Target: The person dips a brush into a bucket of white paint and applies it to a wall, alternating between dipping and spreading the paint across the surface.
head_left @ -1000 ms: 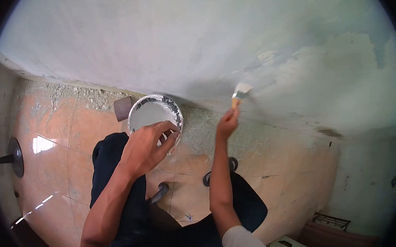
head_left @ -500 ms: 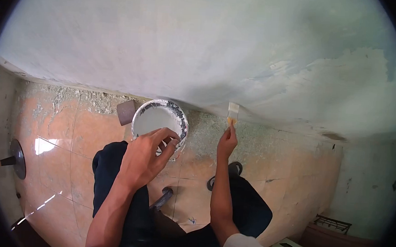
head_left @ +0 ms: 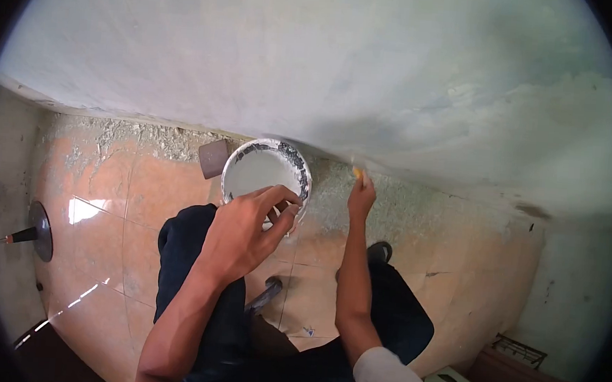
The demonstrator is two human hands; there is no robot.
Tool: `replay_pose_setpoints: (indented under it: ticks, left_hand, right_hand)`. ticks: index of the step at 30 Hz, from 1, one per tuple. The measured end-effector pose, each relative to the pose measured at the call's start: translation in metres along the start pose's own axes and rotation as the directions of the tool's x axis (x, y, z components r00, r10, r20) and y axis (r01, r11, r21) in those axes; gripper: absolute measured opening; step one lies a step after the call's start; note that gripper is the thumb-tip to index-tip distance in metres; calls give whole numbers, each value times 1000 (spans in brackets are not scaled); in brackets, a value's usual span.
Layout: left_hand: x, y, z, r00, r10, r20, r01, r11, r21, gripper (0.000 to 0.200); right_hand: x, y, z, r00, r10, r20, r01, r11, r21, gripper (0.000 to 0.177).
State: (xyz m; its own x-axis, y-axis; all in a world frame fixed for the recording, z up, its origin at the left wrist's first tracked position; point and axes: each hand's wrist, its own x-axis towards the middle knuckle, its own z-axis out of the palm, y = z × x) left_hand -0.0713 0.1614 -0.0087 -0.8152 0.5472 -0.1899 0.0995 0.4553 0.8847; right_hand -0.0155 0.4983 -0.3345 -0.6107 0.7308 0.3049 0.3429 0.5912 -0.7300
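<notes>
Steadily Along the Foot of the Wall (head_left: 258, 60)

My right hand (head_left: 362, 196) is closed around the handle of a brush (head_left: 357, 172), its head pointing away from me to where the wall meets the floor (head_left: 164, 188). The bristles are pale and blurred, so I cannot tell whether they touch the wall. My left hand (head_left: 247, 226) is half curled at the near side of the bucket (head_left: 298, 163), a gap showing between thumb and fingers; whether it grips the rim or anything else, I cannot tell. The bucket stands near the wall, to the left of the brush, with pale liquid (head_left: 257, 173) inside and dark patches around its inner side. A brown block (head_left: 214, 159) lies just beside it, on its left.

For brushwork this low, I'd judge a light wrist best: bristles bent only a little, strokes running along the wall rather than down into the rough grey crust (head_left: 330, 200) on the floor, which could leave grit in the hairs. A modest load, wiped on the bucket's rim, should limit drips. The wall looks patchy towards the right, so overlapping strokes would probably suit it there.
</notes>
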Motion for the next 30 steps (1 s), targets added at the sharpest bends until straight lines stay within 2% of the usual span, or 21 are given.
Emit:
replay_pose_setpoints:
  ticks: [1,2,4,6,8,10,11,13,14,16,17,19,20,22,23,24,26,28,29,30]
  left_hand:
    - [0,-1,0,1000,14,2,-14,1000,15,19]
    - [2,-2,-1,1000,28,-4,-28,999,32,19]
    - [5,-1,-5,1000,0,-16,1,1000,15,20]
    - [8,1,-5,999,-17,-41,18,1000,2,20]
    - [8,0,-3,999,-18,-29,17,1000,-24,21]
    - [5,3,-1,1000,-28,3,28,999,-18,21]
    - [5,4,0,999,-42,22,42,999,-16,21]
    - [5,2,1,999,-30,12,30,1000,-6,21]
    - [4,1,1,1000,-27,-6,27,1000,-7,22]
    - [8,2,0,999,-32,-20,32,999,-26,22]
    - [10,3,0,999,-36,-30,35,999,-28,22]
    - [10,4,4,999,-29,-21,28,999,-21,22]
    - [8,4,8,1000,-27,-12,27,1000,-17,21]
    - [4,2,13,1000,-19,-3,19,1000,-5,21]
    - [7,1,12,1000,-13,-24,13,1000,5,21]
    - [10,2,8,1000,-6,-27,7,1000,16,21]
    - [11,4,5,997,-76,-32,74,996,-47,21]
    - [13,3,5,995,-83,-47,79,994,-76,21]
    - [13,2,5,994,-93,-58,87,991,-103,21]
    - [13,2,6,995,-83,-55,78,993,-88,21]
  right_hand:
    - [17,3,3,995,9,99,-7,1000,-14,38]
    - [22,-7,-4,995,6,97,-5,1000,-13,38]
    - [22,-32,-33,970,233,70,-241,961,136,42]
    - [-4,-35,-50,969,244,45,-247,962,112,43]
    - [-15,-10,-37,960,278,11,-278,955,100,43]
    - [1,44,-9,991,129,28,-129,992,-10,42]
    - [16,35,-14,990,138,17,-138,990,-11,42]
    - [49,-14,-36,993,99,71,-107,986,124,44]
    - [41,-29,-48,992,100,74,-109,987,119,44]
    - [21,-47,-67,959,269,-89,-230,924,306,42]
    - [20,-38,-63,961,263,-91,-225,926,302,42]
    - [7,-3,-45,983,94,-155,-89,995,42,42]
    - [9,7,-40,980,107,-165,-102,994,39,42]
    - [34,-3,-33,944,290,157,-274,955,-116,42]
    - [51,-24,-46,948,275,157,-275,961,-25,41]
    - [55,-29,-53,949,275,153,-277,961,-13,41]
    - [38,-31,-79,975,120,-187,-70,965,252,43]
    - [20,-84,-122,900,359,-247,-184,827,532,46]
    - [29,-105,-134,896,364,-254,-180,821,542,46]
    - [40,-121,-144,895,274,-351,-58,853,518,46]
